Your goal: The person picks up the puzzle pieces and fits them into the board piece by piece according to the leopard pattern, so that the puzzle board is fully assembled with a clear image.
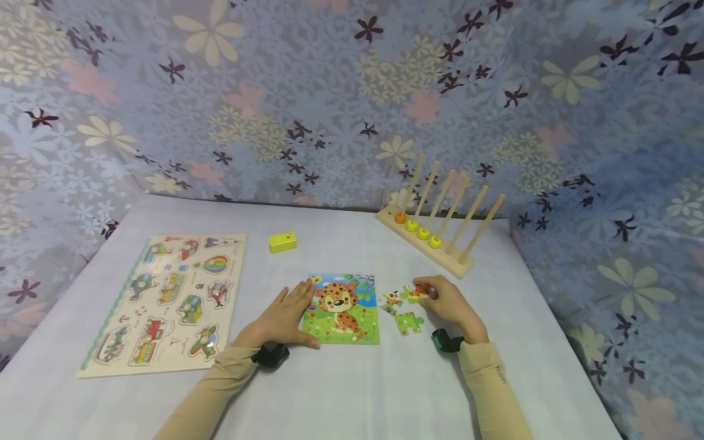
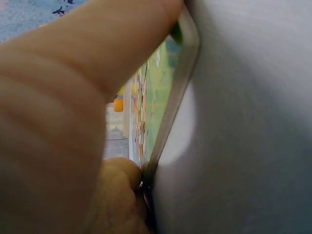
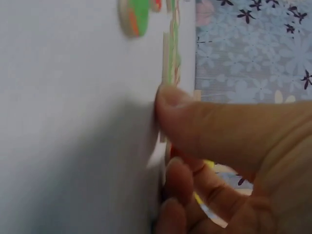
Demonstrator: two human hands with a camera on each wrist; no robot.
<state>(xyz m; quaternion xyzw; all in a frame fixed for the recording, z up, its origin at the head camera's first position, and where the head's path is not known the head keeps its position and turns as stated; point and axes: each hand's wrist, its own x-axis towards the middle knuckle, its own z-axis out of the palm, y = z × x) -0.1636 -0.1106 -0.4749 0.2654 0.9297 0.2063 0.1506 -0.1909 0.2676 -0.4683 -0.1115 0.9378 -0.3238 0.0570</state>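
A square leopard picture puzzle [image 1: 348, 330] lies on the white table in the head view. My left hand [image 1: 282, 316] rests along its left side, fingers straight and spread, with the thumb at the lower left corner. The left wrist view shows the puzzle's edge [image 2: 171, 107] beside the thumb. To the right of the puzzle, my right hand [image 1: 450, 300] pinches a puzzle piece [image 1: 415, 295] with orange and green on it, between thumb and fingers. Close by lie a green puzzle piece [image 1: 408, 323] and a smaller-looking piece with a face [image 1: 393, 297].
A wooden peg stand [image 1: 426, 245] with one orange and several yellow beads stands at the back right. A yellow block [image 1: 283, 242] lies behind the puzzle. On the left is a large picture board [image 1: 181, 318] with vehicle shapes. A flowered cloth [image 1: 330, 110] hangs behind the table.
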